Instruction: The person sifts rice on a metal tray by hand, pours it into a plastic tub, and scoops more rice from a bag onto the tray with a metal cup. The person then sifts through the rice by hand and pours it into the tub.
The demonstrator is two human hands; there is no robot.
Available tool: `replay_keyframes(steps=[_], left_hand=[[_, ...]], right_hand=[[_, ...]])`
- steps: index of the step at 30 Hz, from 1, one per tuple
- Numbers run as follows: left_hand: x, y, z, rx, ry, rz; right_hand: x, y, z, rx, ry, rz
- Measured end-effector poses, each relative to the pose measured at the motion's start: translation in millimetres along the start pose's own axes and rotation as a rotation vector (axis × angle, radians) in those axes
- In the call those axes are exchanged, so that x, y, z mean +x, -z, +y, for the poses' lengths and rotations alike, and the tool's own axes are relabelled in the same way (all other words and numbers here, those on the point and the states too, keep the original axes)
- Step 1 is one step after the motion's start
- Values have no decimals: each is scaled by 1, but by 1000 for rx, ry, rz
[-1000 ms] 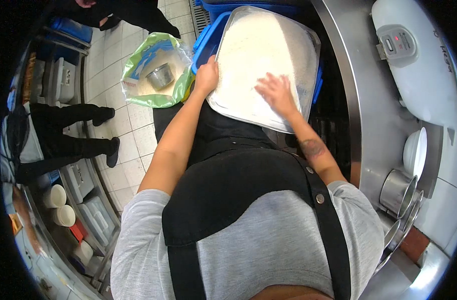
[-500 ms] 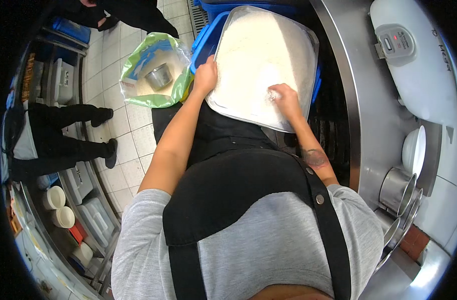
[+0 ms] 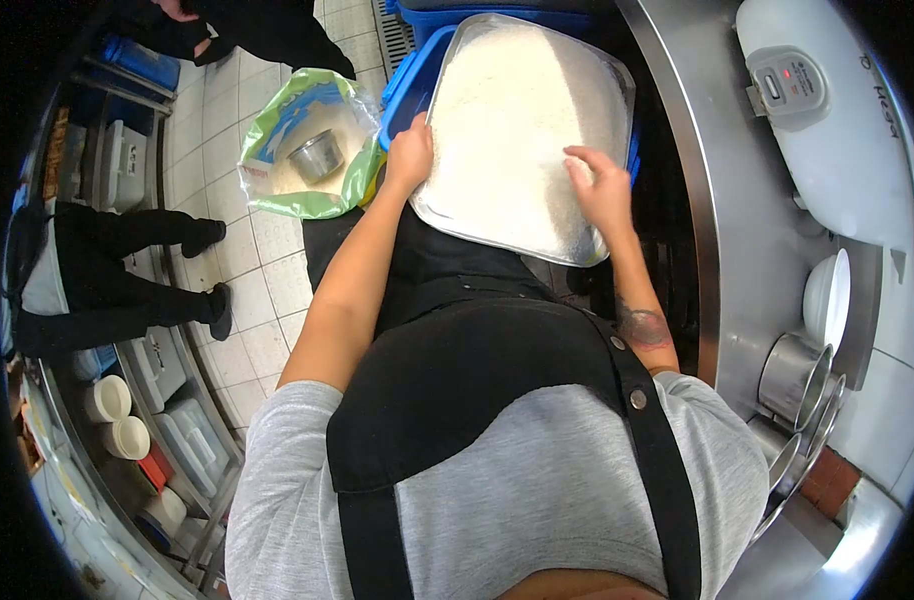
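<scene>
A metal tray (image 3: 447,226) heaped with pale, fine-grained food (image 3: 507,120) rests over a blue bin (image 3: 432,75). I cannot tell whether the grains are rice or crumbs. My left hand (image 3: 411,158) grips the tray's left rim, fingers hidden in part. Over the right side of the heap is my right hand (image 3: 602,190), its thumb and fingers apart with nothing visible between them. Left of the tray stands an open green-and-white bag (image 3: 327,205), with a round metal pot (image 3: 317,157) lying in similar pale grains.
A steel counter (image 3: 682,150) runs along my right, bearing a white rice cooker (image 3: 837,130), a white bowl (image 3: 827,300) and metal pots (image 3: 795,375). Two people in dark trousers (image 3: 147,290) stand on the tiled floor (image 3: 242,330) to my left, near shelves with tubs (image 3: 109,400).
My right hand has moved right across the heap, from lower middle towards the right rim, and its fingers have spread. My left hand stays on the rim.
</scene>
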State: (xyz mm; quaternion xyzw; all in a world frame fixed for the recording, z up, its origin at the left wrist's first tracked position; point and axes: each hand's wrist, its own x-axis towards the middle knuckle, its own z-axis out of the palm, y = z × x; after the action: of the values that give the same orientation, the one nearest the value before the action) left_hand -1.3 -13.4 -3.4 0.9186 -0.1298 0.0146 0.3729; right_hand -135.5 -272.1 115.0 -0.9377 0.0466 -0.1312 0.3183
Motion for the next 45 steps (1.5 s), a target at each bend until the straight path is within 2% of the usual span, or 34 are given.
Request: replay_keyframes(steps=[3, 7, 10, 11, 13, 14, 15, 18, 21, 24, 27, 31, 34, 35, 38, 39, 42, 43, 45], left_hand=[[1, 3, 2, -1, 43, -31], [1, 2, 2, -43, 71, -52], [-1, 1, 1, -4, 6, 13], [-1, 0, -1, -4, 1, 18], [1, -3, -3, -9, -12, 25], [1, -3, -2, -7, -4, 14], [0, -1, 0, -4, 5, 4], [1, 0, -1, 1, 17, -3], [2, -2, -3, -2, 11, -2], [1, -1, -2, -9, -3, 3], [1, -2, -4, 0, -7, 2], [2, -5, -7, -3, -12, 13], [1, -4, -5, 2, 7, -4], [1, -4, -5, 4, 7, -7], [2, -4, -6, 6, 9, -9], [1, -4, -5, 4, 10, -7], [1, -2, -4, -17, 3, -3], [1, -1, -3, -27, -3, -1], [1, 0, -1, -8, 11, -12]], right_hand=[[-24, -45, 12, -130, 200, -153], [-37, -93, -11, -227, 477, -448], [-16, -112, 1, -416, 537, -366], [-4, -117, 11, -376, 449, -287], [24, -115, 37, -500, 321, -177], [34, -112, 49, -512, 286, -17], [39, -99, 52, -383, 239, 83], [31, -89, 70, -393, 83, 182], [17, -75, 71, -300, -122, 67], [27, -55, 42, -91, -453, -125], [33, -40, 16, 276, -287, -193], [35, -14, -12, 799, -333, -233], [21, -8, -1, 537, -301, -211], [14, -10, 18, 241, -241, -227], [-26, -31, 40, -276, -118, -18], [-37, -39, 41, -294, -167, -80], [-49, -54, 33, -469, -66, -120], [-42, -59, 46, -358, -45, -37], [-17, -68, 66, -338, -105, 125]])
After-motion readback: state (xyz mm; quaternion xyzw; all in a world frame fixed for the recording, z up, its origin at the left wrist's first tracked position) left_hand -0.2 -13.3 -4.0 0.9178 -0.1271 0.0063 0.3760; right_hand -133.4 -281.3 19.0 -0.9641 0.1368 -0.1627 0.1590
